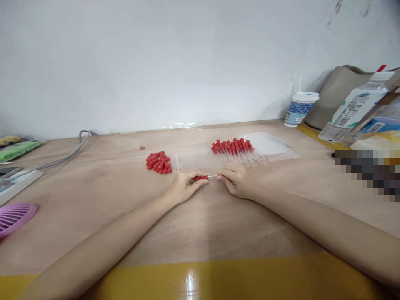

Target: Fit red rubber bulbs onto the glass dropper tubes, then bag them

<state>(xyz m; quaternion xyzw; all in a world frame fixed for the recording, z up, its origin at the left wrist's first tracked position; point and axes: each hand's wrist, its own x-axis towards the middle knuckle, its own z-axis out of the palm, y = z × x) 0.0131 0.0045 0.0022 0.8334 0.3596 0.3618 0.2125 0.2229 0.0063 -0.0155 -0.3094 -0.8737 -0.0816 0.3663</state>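
Note:
Between the fingers of my left hand (186, 186) is a red rubber dropper bulb (201, 178), held lying sideways. A thin clear glass tube (213, 177) runs from the bulb's right end into the pinch of my right hand (237, 180); its far end is hidden by the fingers. Just beyond my left hand lie a heap of loose red bulbs (158, 161) and a row of bare clear tubes (191, 160). Beyond my right hand, several droppers with red bulbs on their tubes (236, 150) lie side by side.
Clear plastic bags (268, 143) lie behind the droppers. At the right stand a paper cup (300, 110), a tilted plastic bottle (356, 106) and a grey-brown container (331, 96). On the left are a grey cable (70, 156) and a pink fan (17, 217). A white wall (156, 62) closes the back.

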